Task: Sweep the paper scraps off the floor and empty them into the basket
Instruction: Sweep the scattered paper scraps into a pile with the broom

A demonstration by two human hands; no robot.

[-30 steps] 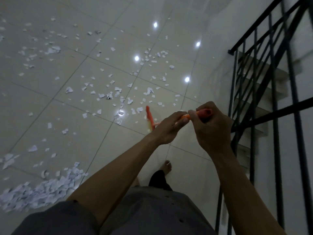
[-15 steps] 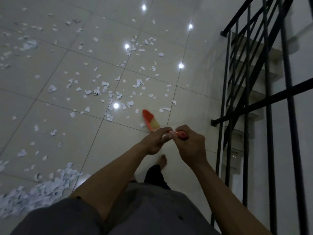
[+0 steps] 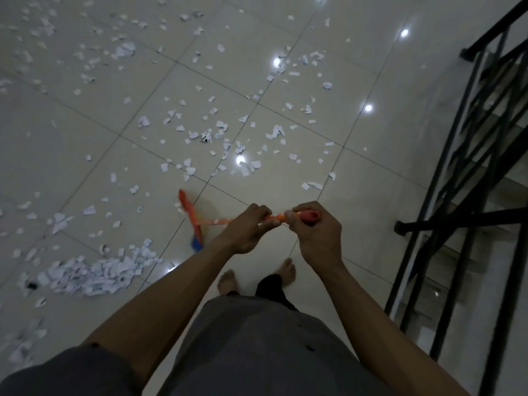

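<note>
Paper scraps (image 3: 223, 130) lie scattered over the far and left parts of the tiled floor (image 3: 365, 201), and a gathered heap (image 3: 94, 274) sits at the near left, just left of the broom (image 3: 190, 217). Both hands hold the orange handle (image 3: 225, 221) close together. The left hand (image 3: 248, 232) has its fingers (image 3: 264, 221) curled round the shaft, and the right hand (image 3: 317, 232) grips the very top end. To sweep well, I judge it best to reach the broom out past the loose scraps in the middle and draw them back toward the heap in short, low strokes, bristles pressed flat to the tile (light paper flutters away from a fast swing). Sliding the left hand lower on the handle would likely give more control. The basket is nowhere in view. The head of the broom is blurred, so whether its bristles touch the floor cannot be told. Dim light and bright lamp reflections hide some scraps, and the black railing (image 3: 457, 218) at the right partly screens the stairs behind it.
</note>
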